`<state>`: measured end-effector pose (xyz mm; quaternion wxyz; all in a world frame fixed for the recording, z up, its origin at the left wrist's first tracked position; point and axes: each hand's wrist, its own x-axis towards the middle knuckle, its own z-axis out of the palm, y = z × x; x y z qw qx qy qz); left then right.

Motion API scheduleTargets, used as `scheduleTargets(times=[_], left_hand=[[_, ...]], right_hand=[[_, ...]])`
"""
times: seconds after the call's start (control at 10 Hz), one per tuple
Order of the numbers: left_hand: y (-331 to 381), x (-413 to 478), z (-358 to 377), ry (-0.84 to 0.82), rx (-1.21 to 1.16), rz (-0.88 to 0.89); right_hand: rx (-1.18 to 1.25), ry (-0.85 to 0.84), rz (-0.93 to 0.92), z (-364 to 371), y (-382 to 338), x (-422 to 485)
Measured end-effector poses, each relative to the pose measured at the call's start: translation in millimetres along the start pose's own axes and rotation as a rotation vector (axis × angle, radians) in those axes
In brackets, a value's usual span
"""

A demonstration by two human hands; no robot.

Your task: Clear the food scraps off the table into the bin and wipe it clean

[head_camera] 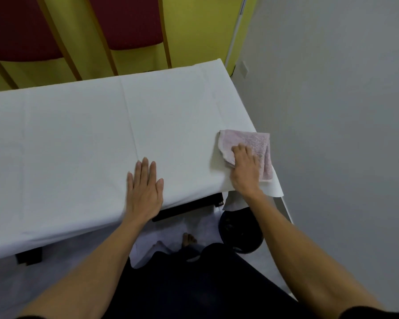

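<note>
A table covered in a white cloth [78, 139] fills the middle of the view. I see no food scraps on it. A pink towel [251, 143] lies folded at the table's right edge, partly hanging over it. My right hand [244, 171] presses down on the towel's near part, fingers curled onto it. Near the front edge, my left hand [144, 187] lies flat on the cloth, fingers together, holding nothing. A dark round bin [240, 233] stands on the floor below the table's right front corner, partly hidden by my right forearm.
Two chairs with red seats [129, 21] and wooden frames stand beyond the far edge, against a yellow floor. A grey wall [332, 111] runs close along the table's right side. My dark-clothed legs and a bare foot [188, 239] show below the front edge.
</note>
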<state>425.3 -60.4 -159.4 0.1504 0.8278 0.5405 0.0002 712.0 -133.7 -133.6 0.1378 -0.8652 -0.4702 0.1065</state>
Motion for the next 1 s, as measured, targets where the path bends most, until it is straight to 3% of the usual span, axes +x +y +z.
scheduleTargets(times=[0.1,0.2,0.3,0.4,0.6,0.7,0.9,1.0], left_hand=[[-0.8,-0.1,-0.5,-0.024,-0.007,-0.008],[-1.1,0.2,-1.8,-0.027,-0.002,-0.001],[-1.9,0.3,-2.7,-0.029,-0.006,0.013],[-11.9,-4.9,-7.0,-0.042,-0.021,0.053],[-15.2,-26.7,-12.4,-0.072,-0.014,-0.026],[-11.2,-27.7,-13.3,-0.091,-0.032,-0.056],[-1.7,-17.3,-27.2,-0.133,-0.060,-0.096],[7.4,3.0,-52.3,-0.058,-0.085,-0.097]], right_hand=[[-0.050,-0.068,-0.005,14.8,-46.9,-22.6],[-0.020,-0.085,-0.224,32.8,-87.7,-54.2],[-0.002,-0.097,-0.409,36.3,-90.4,-59.5],[-0.073,-0.166,-0.480,18.9,-61.3,-41.7],[-0.211,-0.164,-0.174,5.6,-48.0,-28.0],[-0.233,-0.194,-0.127,15.4,-69.1,-39.5],[-0.215,-0.424,-0.053,2.2,-80.6,-31.1],[-0.183,-0.521,-0.079,-20.1,-98.8,-13.2]])
